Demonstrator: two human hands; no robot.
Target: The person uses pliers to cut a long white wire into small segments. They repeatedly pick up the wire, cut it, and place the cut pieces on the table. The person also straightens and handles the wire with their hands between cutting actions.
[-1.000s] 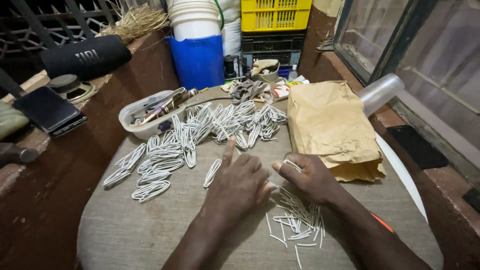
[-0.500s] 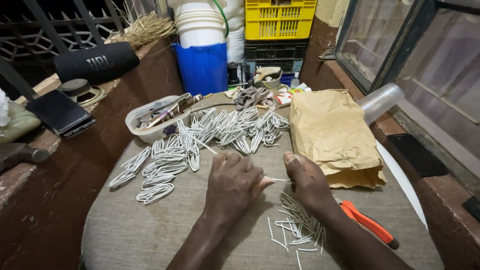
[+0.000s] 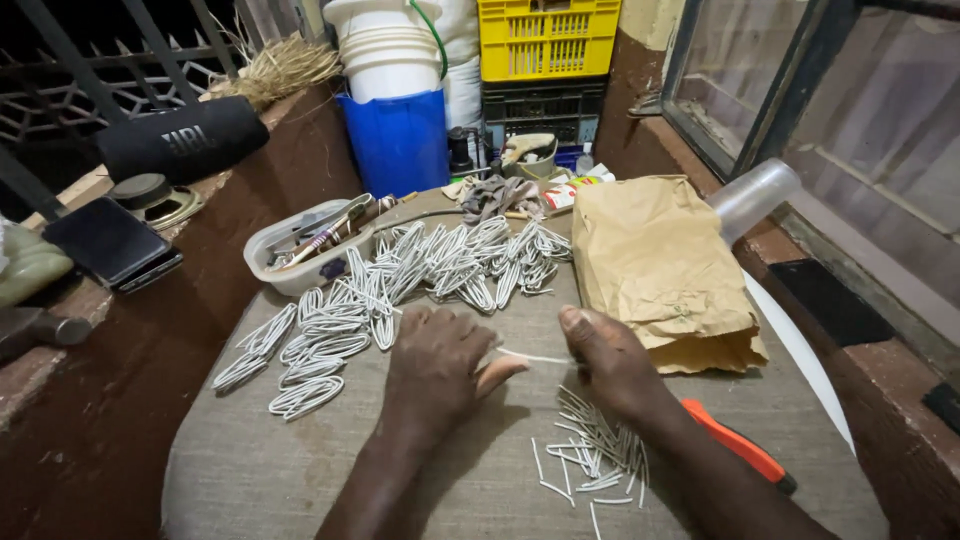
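— Two hands on one piece: the left hand (image 3: 435,370) and right hand (image 3: 610,362) each pinch an end of a thin white wire (image 3: 535,357) at table (image 3: 250,470) centre.

— How would it handle?

— Light and springy, I'd judge; slim enough to slip, so gripping near the ends suits it. Both hands are nearly closed, fingertips pressed on it.

— Anything around?

— Cut lengths (image 3: 595,450) at six o'clock, bent loops (image 3: 400,285) at eleven. Whether it is coated, I can't tell.
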